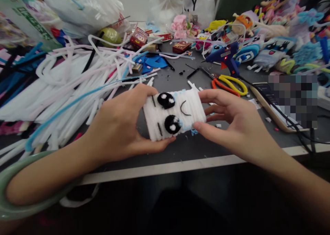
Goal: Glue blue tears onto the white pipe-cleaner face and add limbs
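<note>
Between my two hands is a white fuzzy pipe-cleaner doll face (184, 106), turned on its side above the table edge. It has two big black eyes with white spots, thin dark brows, a curved mouth and light blue bits along its edges. My left hand (123, 121) grips its left end, thumb and fingers on opposite edges. My right hand (227, 114) holds the right end between thumb and fingertips. Behind it on the dark tabletop lie pliers (229, 85) with orange and yellow handles and a blue glue gun (224, 57) with a red light.
Piles of white pipe cleaners (69, 76) cover the left side. A phone (281, 104) with a cable lies at the right. Finished fuzzy dolls (273, 52) crowd the back right; small red boxes (139, 38) and plastic bags (87, 8) stand at the back.
</note>
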Demonstrator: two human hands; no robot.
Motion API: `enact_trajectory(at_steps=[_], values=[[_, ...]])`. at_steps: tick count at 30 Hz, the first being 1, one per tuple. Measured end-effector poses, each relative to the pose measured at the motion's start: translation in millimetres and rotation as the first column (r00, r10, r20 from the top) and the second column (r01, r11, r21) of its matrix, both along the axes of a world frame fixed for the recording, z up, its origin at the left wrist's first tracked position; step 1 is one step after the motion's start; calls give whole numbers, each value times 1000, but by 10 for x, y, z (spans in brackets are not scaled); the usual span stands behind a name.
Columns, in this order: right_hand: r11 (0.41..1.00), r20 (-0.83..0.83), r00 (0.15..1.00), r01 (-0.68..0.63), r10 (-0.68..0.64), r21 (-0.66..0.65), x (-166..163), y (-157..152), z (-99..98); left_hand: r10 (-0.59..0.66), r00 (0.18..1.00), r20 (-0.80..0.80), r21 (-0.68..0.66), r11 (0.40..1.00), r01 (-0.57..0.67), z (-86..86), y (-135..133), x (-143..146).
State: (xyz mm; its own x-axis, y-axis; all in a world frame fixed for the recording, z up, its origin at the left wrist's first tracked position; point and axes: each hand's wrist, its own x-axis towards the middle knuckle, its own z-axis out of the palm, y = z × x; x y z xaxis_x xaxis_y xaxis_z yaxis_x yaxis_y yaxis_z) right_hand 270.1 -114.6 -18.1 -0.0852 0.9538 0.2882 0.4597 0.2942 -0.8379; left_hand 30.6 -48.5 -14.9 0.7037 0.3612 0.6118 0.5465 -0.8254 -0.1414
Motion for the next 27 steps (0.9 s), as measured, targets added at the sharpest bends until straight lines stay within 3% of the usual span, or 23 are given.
enact_trajectory(at_steps=[27], values=[[994, -119, 992, -42, 31, -97, -2, 25, -2, -23, 1000, -17, -53, 998, 23, 28, 28, 8]])
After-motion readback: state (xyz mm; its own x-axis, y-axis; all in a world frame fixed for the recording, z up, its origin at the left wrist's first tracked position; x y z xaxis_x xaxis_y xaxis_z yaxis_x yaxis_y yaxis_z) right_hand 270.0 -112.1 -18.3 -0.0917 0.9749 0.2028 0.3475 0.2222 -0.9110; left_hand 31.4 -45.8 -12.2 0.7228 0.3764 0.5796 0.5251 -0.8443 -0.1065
